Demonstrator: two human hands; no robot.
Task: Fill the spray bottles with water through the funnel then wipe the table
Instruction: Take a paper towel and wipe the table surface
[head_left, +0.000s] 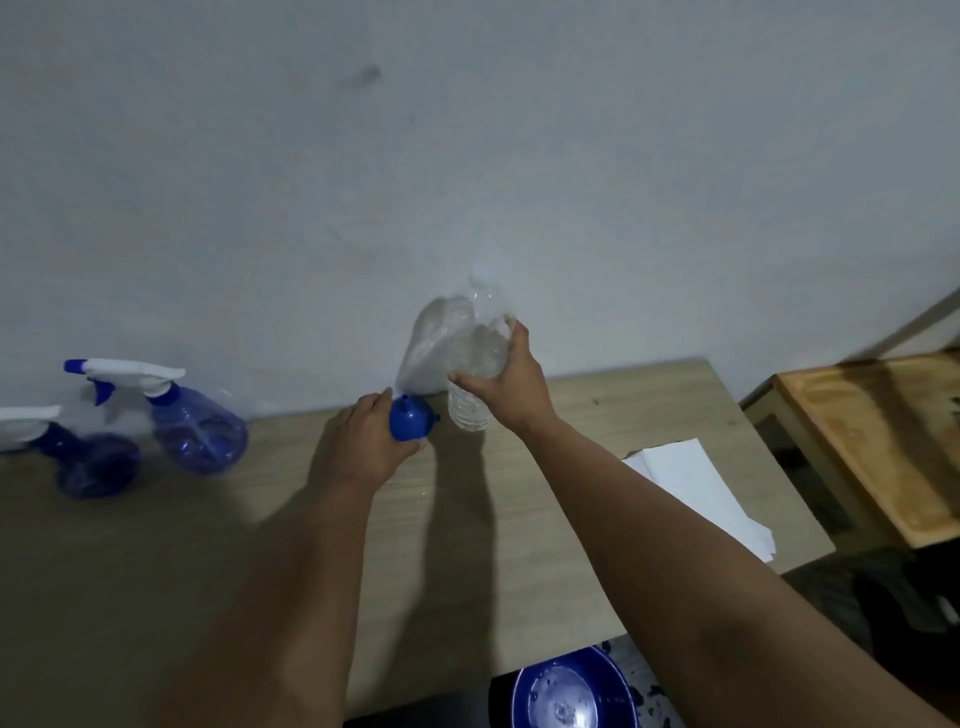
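Note:
My left hand (363, 441) grips a small blue funnel (410, 420) just above the wooden table (571, 519). My right hand (506, 379) holds a clear plastic water bottle (472, 374) that stands by the wall, right of the funnel. Two blue spray bottles with white trigger heads stand at the far left: one (200, 426) near the wall, the other (88, 457) partly cut off by the frame edge.
White paper sheets (696, 488) lie on the table's right side. A blue bowl holding water (569, 696) sits below the near table edge. A second wooden surface (883, 441) stands to the right. A translucent bag (431, 348) leans on the wall behind the bottle.

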